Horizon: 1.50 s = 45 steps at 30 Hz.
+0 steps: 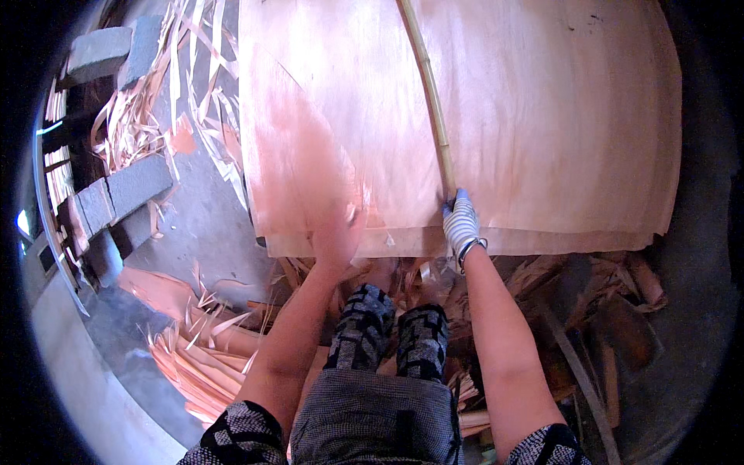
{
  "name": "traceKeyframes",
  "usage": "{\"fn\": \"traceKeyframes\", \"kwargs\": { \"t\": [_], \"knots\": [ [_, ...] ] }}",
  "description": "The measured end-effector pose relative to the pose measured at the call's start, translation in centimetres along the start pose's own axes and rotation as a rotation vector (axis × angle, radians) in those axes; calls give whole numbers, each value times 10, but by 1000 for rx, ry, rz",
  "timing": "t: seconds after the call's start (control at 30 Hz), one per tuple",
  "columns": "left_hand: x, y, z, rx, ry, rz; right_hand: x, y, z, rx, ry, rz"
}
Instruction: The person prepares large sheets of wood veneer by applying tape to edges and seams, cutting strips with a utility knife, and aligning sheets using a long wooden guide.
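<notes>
Stick (428,77) in the right hand (463,221), over a wide sheet (558,124)

Nearest, below the sheet, are the person's dark apron (380,418), patterned sleeves (240,434) and patterned trousers (364,329). Left of the trousers, short of the sheet's near left corner, lies a loose bundle (198,368) of thin reddish strips. Brown scraps (542,283) lie along and under the sheet's near edge, and a long grey strip (581,372) slants below its right half.

At the sheet's near edge, just right of its middle, the right hand, in a striped glove with a dark band (473,246) at the wrist, is closed around the lower end of the stick. The bare left hand (338,232) is at the same edge, left of the middle, its fingers blurred; whether it grasps anything cannot be told. A blurred orange patch (302,167) shows over the sheet just beyond it.

The sheet, pale and pinkish, spreads in front of both hands, with a second edge showing along its near side. The jointed stick runs from the glove across to the sheet's far side. Left of the sheet are grey blocks (139,182), with tangled shavings (132,128) between them and more blocks (97,54) farther off. Pale ribbons (177,62) trail beside the sheet's far left part.
</notes>
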State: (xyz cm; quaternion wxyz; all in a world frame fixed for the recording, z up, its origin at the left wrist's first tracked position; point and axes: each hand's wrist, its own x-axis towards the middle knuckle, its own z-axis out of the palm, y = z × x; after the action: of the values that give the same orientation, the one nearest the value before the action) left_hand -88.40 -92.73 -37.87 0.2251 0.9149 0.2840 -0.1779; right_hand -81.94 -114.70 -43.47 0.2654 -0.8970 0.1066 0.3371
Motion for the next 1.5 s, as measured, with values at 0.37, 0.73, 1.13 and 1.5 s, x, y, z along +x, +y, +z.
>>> {"fn": "traceKeyframes", "kwargs": {
  "t": [0.37, 0.73, 1.13, 1.5],
  "knots": [
    [-132, -121, -50, 506, -889, -185, 6, 3, -5, 24, -18, 11],
    [-185, -122, -105, -1973, -1523, -810, -91, -8, -87, 72, -151, -29],
    [-177, 85, -106, 49, -616, 427, -415, 24, -245, 201, 299, -15],
    [-181, 351, -92, -1659, -1060, -252, -715, 170, -325, -377, 358, 297]
  ]
}}
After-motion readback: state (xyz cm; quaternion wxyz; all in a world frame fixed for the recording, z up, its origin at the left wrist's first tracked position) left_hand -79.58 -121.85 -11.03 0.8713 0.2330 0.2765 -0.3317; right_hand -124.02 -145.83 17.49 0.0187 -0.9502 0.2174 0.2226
